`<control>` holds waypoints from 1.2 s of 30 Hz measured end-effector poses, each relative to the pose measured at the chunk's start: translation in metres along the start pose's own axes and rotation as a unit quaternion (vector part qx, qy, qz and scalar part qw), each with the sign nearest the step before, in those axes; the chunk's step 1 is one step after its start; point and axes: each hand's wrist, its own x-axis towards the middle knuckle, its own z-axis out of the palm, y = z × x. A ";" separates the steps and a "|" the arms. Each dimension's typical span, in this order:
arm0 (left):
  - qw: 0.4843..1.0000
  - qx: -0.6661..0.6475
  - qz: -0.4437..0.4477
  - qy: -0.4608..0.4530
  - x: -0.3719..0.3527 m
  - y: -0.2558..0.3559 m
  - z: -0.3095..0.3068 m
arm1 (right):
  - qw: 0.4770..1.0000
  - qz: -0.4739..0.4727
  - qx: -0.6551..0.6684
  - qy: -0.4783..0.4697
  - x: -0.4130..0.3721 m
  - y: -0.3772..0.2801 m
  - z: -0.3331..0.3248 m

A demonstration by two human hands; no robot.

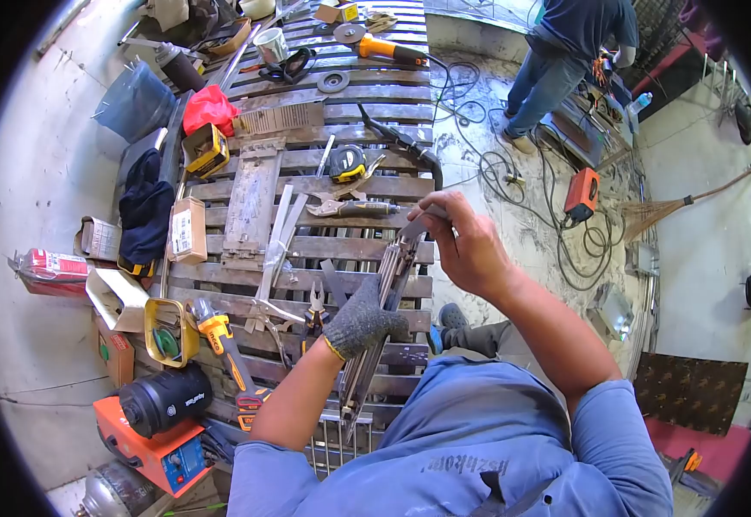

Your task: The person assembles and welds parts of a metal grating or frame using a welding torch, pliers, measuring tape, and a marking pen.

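A bundle of long, thin metal pieces [365,372] lies lengthwise near the right edge of the slatted metal table. My left hand [363,322], in a dark grey knitted glove, is wrapped round the middle of the bundle. At its far end my bare right hand [466,237] pinches a small flat grey metal piece [425,221] between thumb and fingers. Pliers [316,312] and locking pliers [274,315] lie left of the gloved hand. An adjustable wrench [354,208] and a tape measure [347,163] are farther away.
The slatted table [250,231] also holds flat strips [282,233], an orange angle grinder [391,49] and a yellow cordless tool [225,345]. An orange machine [156,452] stands at lower left. Beyond the table's right edge, cables [486,164] cross the floor near another person [556,65].
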 end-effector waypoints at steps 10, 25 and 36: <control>1.000 -0.022 -0.003 -0.009 -0.007 0.014 -0.006 | 0.998 0.007 -0.057 -0.001 0.004 -0.007 0.004; 0.998 -0.049 -0.024 -0.031 -0.010 0.020 -0.015 | 0.985 -0.094 -0.137 -0.035 0.013 -0.011 0.012; 0.997 -0.065 0.031 -0.026 -0.004 0.010 -0.016 | 0.984 -0.078 -0.160 -0.030 0.018 -0.022 0.013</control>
